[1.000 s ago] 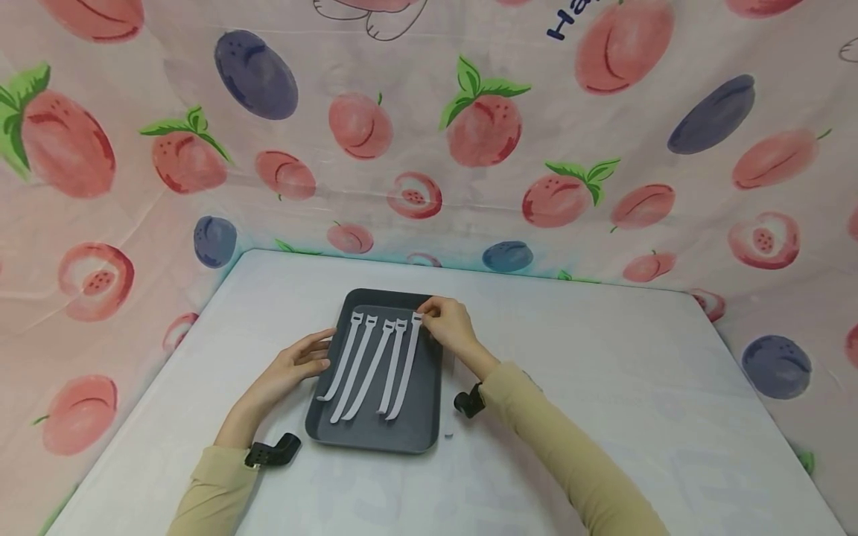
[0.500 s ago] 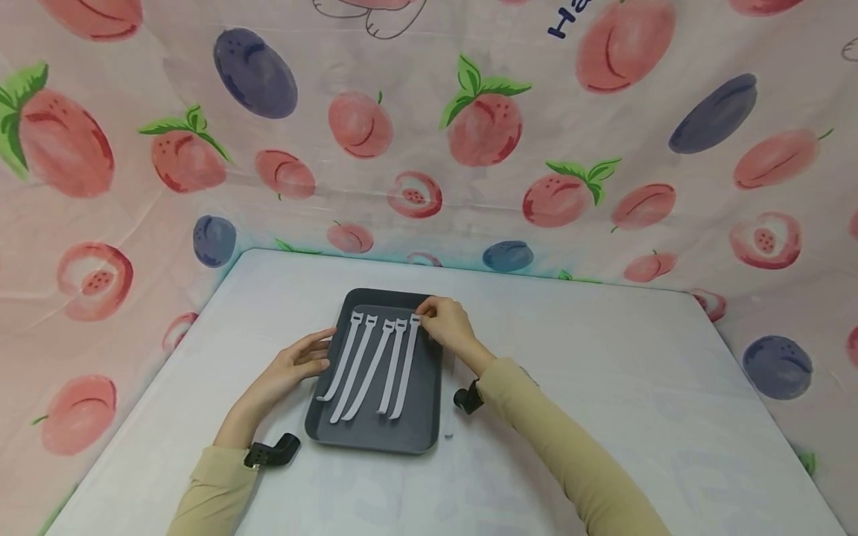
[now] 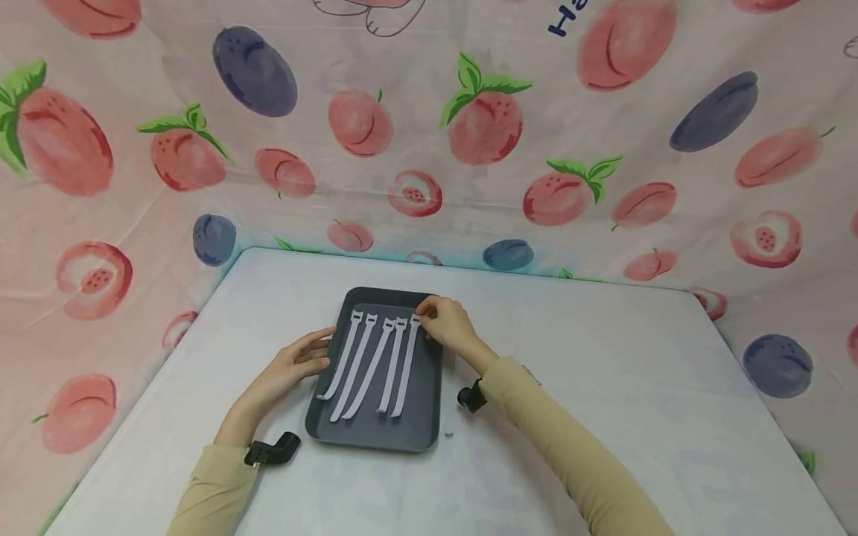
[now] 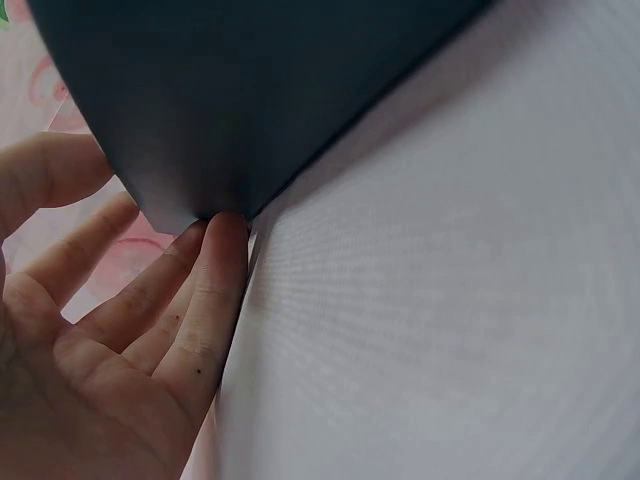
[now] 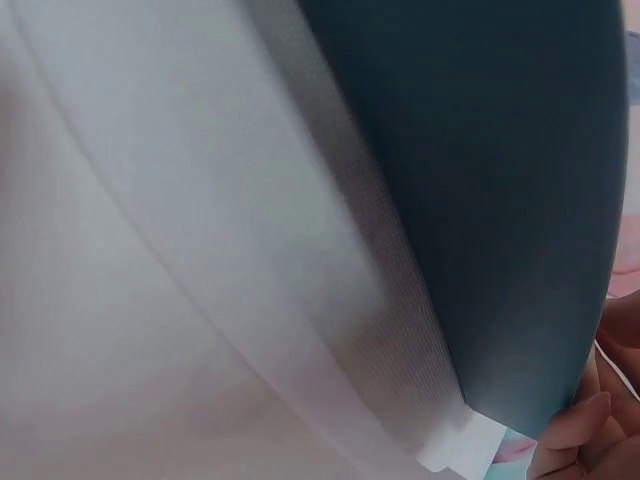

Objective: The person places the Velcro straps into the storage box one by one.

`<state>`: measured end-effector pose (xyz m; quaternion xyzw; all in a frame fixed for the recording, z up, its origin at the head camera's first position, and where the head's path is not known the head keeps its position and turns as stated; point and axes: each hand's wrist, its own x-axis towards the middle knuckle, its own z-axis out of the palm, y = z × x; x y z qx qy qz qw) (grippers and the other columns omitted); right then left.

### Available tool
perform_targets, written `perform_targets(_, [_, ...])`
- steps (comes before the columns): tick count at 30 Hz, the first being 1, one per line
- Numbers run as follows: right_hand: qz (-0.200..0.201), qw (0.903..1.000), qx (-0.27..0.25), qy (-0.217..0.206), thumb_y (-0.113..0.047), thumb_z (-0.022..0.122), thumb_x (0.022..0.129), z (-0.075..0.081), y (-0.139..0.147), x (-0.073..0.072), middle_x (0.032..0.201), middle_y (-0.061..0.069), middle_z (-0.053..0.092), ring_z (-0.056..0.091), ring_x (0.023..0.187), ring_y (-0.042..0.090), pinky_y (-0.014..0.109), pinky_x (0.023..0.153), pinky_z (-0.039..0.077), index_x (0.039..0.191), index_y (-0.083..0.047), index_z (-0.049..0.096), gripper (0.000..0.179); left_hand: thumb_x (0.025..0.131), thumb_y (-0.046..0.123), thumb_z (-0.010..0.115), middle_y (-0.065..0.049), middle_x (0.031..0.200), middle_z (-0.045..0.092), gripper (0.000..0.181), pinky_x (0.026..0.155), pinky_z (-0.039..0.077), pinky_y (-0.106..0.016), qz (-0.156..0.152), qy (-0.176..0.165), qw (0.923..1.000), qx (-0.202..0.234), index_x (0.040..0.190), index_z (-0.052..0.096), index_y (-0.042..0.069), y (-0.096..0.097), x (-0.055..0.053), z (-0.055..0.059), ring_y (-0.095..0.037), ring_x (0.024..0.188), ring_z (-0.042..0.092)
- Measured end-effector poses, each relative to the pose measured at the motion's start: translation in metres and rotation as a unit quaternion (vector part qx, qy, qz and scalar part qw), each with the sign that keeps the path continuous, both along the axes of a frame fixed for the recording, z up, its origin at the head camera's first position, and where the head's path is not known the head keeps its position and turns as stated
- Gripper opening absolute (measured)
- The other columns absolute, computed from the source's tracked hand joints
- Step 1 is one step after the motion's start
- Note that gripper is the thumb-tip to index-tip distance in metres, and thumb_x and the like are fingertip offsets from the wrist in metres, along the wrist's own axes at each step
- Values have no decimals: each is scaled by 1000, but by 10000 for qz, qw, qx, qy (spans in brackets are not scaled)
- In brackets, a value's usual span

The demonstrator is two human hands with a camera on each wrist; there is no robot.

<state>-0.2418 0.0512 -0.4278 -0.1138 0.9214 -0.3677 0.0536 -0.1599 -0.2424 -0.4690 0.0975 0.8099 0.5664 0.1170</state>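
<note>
Several white cable ties (image 3: 364, 365), flat straps with slotted heads, lie side by side in a dark grey tray (image 3: 375, 439), heads toward the far end. My right hand (image 3: 449, 325) reaches over the tray's right rim and pinches the head of the rightmost cable tie (image 3: 406, 365). On the other side my left hand (image 3: 288, 366) rests its fingertips against the tray's left wall, fingers fairly straight. In the left wrist view these fingers (image 4: 222, 270) touch the tray's outer side. The right wrist view mostly has the tray's outer wall (image 5: 500, 220), hiding the pinched strap.
The tray stands on a white-covered table (image 3: 590, 417). Just right of its near corner lies a tiny pale piece (image 3: 449, 433). A fruit-printed cloth (image 3: 469, 201) hangs behind and at the sides. Each wrist wears a black camera (image 3: 273, 450).
The rightmost cable tie has shifted slightly: its lower end swung a little to the right and its head moved slightly left and nearer. The left hand stays where it was.
</note>
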Motion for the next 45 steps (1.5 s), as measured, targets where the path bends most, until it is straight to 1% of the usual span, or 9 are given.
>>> perform_targets(3, [46, 10000, 18, -38, -10, 58, 93, 0, 1, 0, 99, 9, 72, 67, 65, 18, 23, 57, 47, 105, -10, 69, 17, 96, 21, 58, -23, 146, 44, 58, 96, 43, -21, -35, 37, 10000, -16, 150, 35, 18, 0, -1, -1, -40, 133, 46])
perform_targets(8, [112, 9999, 31, -91, -12, 57, 94, 2, 3, 1, 104, 9, 72, 69, 72, 20, 23, 58, 46, 109, -10, 69, 18, 96, 22, 58, -22, 146, 44, 58, 100, 44, -30, -15, -2, 10000, -55, 149, 35, 20, 0, -2, -3, -38, 133, 46])
perform_targets(14, [106, 9999, 106, -52, -12, 57, 94, 4, 5, 3, 101, 7, 72, 67, 70, 16, 21, 59, 45, 109, -12, 69, 19, 96, 22, 57, -22, 146, 44, 58, 99, 45, -27, -34, -14, 10000, -19, 150, 35, 20, 0, -2, -3, -39, 134, 45])
perform_targets(17, [122, 9999, 49, -16, -12, 58, 94, 5, 7, 4, 101, 6, 72, 66, 69, 14, 21, 59, 46, 108, -12, 70, 18, 97, 20, 57, -23, 146, 43, 57, 101, 45, -32, -21, 4, 10000, -23, 150, 35, 19, 0, -2, -2, -40, 134, 45])
perform_targets(26, [300, 9995, -10, 116, -9, 59, 93, 10, 15, 8, 113, 6, 70, 66, 92, 20, 30, 74, 53, 111, -10, 69, 21, 97, 21, 57, -23, 146, 44, 58, 105, 43, -44, 36, 4, 10000, -84, 150, 34, 18, 1, -3, -4, -40, 134, 45])
perform_targets(32, [304, 9994, -172, 79, -9, 59, 93, 12, 19, 12, 116, 6, 69, 67, 98, 23, 32, 78, 55, 111, -12, 69, 21, 96, 22, 58, -22, 147, 43, 58, 106, 41, -48, 75, -53, 9999, -113, 150, 35, 20, 1, -2, -3, -39, 134, 45])
perform_targets(35, [317, 9992, -218, 40, -10, 59, 93, 13, 20, 14, 117, 6, 69, 66, 99, 23, 32, 78, 55, 112, -12, 69, 21, 96, 23, 58, -23, 147, 43, 58, 105, 42, -43, 42, -23, 9999, -90, 150, 35, 19, 0, -2, -4, -40, 134, 45])
perform_targets(41, [476, 9984, -296, 57, -10, 59, 94, 15, 24, 17, 117, 7, 69, 64, 102, 25, 34, 79, 55, 114, -10, 68, 22, 96, 24, 58, -23, 146, 43, 59, 95, 44, -18, -10, -24, 10000, 42, 150, 35, 17, 0, -2, -3, -40, 134, 44])
perform_targets(45, [674, 9969, -378, 123, -10, 59, 94, 16, 26, 20, 116, 7, 69, 64, 104, 25, 35, 82, 54, 115, -9, 67, 23, 96, 23, 58, -23, 146, 43, 59, 93, 44, -15, -10, -31, 10000, 62, 150, 34, 17, 0, -1, -3, -40, 134, 44])
